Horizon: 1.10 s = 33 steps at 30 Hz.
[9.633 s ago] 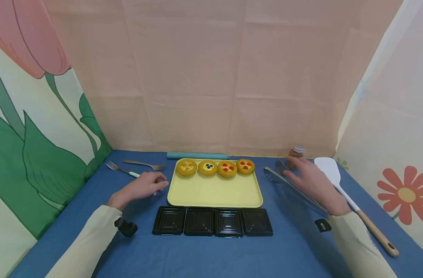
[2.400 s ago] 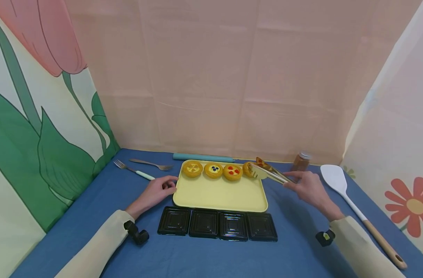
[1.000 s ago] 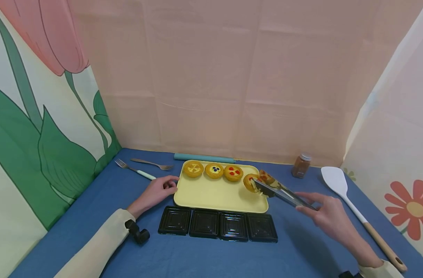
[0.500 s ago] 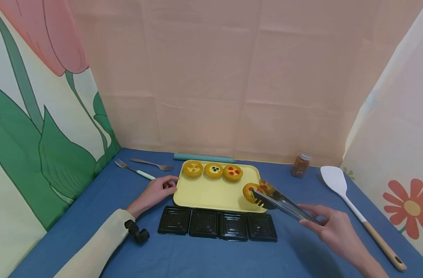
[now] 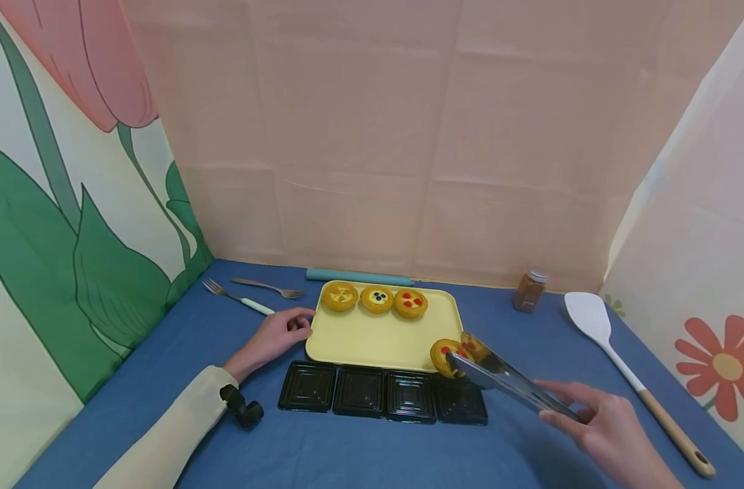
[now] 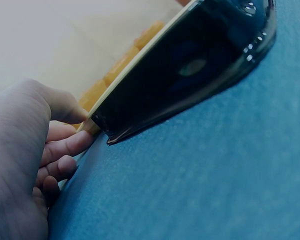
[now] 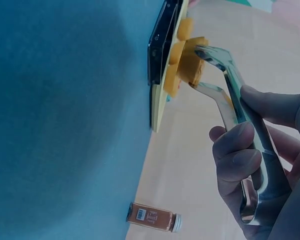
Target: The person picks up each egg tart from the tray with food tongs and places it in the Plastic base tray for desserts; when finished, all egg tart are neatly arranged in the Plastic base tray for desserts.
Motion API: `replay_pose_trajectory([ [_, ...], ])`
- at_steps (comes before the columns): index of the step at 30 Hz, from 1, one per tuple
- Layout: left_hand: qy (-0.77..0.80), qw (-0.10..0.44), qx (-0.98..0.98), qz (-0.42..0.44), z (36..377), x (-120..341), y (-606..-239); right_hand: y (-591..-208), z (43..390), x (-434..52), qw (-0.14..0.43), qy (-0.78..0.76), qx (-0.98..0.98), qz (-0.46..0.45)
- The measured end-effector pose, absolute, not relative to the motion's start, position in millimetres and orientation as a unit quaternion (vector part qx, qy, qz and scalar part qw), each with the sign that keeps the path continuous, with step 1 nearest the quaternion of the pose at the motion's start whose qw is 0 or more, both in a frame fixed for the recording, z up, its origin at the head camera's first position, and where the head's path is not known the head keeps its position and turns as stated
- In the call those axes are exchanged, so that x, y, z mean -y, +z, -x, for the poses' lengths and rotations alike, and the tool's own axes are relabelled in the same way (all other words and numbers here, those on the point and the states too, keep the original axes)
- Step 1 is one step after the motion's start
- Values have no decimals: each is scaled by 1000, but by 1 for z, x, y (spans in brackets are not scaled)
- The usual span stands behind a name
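Note:
My right hand [image 5: 592,428] grips metal tongs [image 5: 512,384] low at the right. The tongs pinch a tart with red pieces [image 5: 447,355], lifted above the near right corner of the yellow tray [image 5: 378,339] and the rightmost black container [image 5: 460,402]. In the right wrist view my fingers [image 7: 240,150] wrap the tongs [image 7: 230,85], whose tips clamp the tart [image 7: 187,62]. Three tarts [image 5: 377,299] stay along the tray's far edge. My left hand [image 5: 277,333] holds the tray's near left corner, with the thumb [image 6: 65,107] over the rim and the fingers [image 6: 65,145] below it.
Several black containers [image 5: 360,394] line up in front of the tray on the blue cloth. Two forks [image 5: 244,299] lie at the back left and a teal rod [image 5: 356,276] behind the tray. A spice jar [image 5: 529,291] and a white spatula [image 5: 616,360] are at the right.
My right hand took up the tongs, clamped the rightmost tart and carried it from the tray's far edge toward me to the near right corner. The left hand stayed at the tray.

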<state>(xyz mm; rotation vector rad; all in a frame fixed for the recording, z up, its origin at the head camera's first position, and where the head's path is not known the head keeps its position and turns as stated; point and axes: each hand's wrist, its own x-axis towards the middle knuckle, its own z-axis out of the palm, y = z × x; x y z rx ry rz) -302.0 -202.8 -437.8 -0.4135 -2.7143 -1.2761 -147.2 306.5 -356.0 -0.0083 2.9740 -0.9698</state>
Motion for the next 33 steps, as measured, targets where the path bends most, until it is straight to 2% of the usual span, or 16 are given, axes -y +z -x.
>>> replay_pose_trajectory([
  [17, -415, 58, 898, 137, 303, 206, -440, -359, 133, -312, 43, -292, -955, -25],
  [33, -418, 54, 896, 140, 303, 204, -439, -367, 125, -316, 53, -282, -957, -38],
])
